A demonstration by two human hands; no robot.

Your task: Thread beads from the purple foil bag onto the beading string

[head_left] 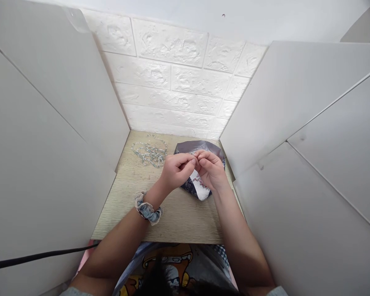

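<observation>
"So, what are both hands doing right now?"

"Your left hand (pixel 179 169) and your right hand (pixel 212 169) meet above an open, dark pouch (pixel 185 146), thumbs and fingertips drawn together in a fine pinch. Whether your fingers grasp anything, I cannot tell; whatever may sit between them is too small or hidden."

"And the beads, where do they lie?"

"Some reddish-pink beads (pixel 197 180) show beneath your hands, against a white sheet (pixel 201 192) at the pouch. Off to the left, pale bead strands (pixel 152 155) lie in a loose, looping heap near the far edge of the table (pixel 179 224), with tiny orange specks (pixel 148 177) scattered nearer you."

"How far along does that put things?"

"Judging from this alone, you are partway through some close fingertip work. Your pale strands are strung and rest out of your grasp, so that much looks done. How much is left among the pinkish ones I cannot say, since your right hand covers part of them."
</observation>
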